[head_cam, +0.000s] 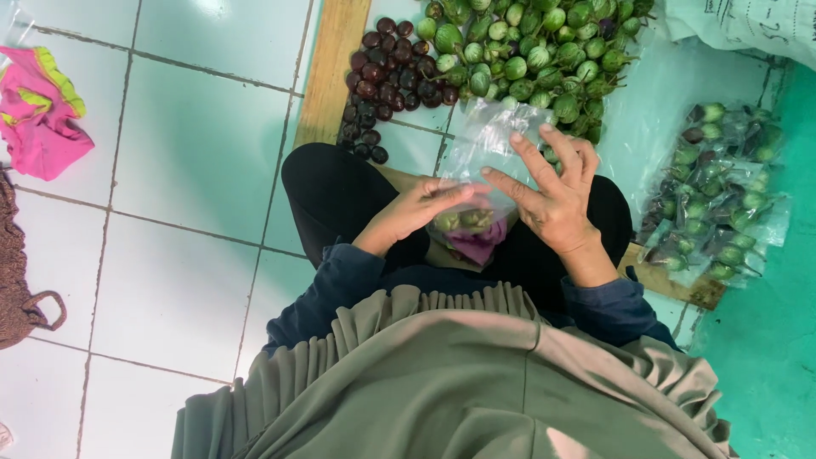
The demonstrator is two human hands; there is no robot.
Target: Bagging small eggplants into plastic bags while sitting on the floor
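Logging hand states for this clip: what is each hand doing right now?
Left hand: closed on the clear plastic bag.
Right hand: fingers spread, touching the same bag.

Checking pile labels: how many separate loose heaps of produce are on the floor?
2: a dark purple heap upper centre, and a green heap right beside it. Filled bags at right are apart; more may lie beyond the frame.

Pale tiled floor (195,153) with dark grout lines, turning teal at the right. Lying on it: a wooden plank (333,59), a heap of round green eggplants (527,59), a smaller cluster of dark purple eggplants (387,68) touching that heap, filled clear bags of eggplants (718,195), pink cloth (38,115), brown knitted bag (17,272).
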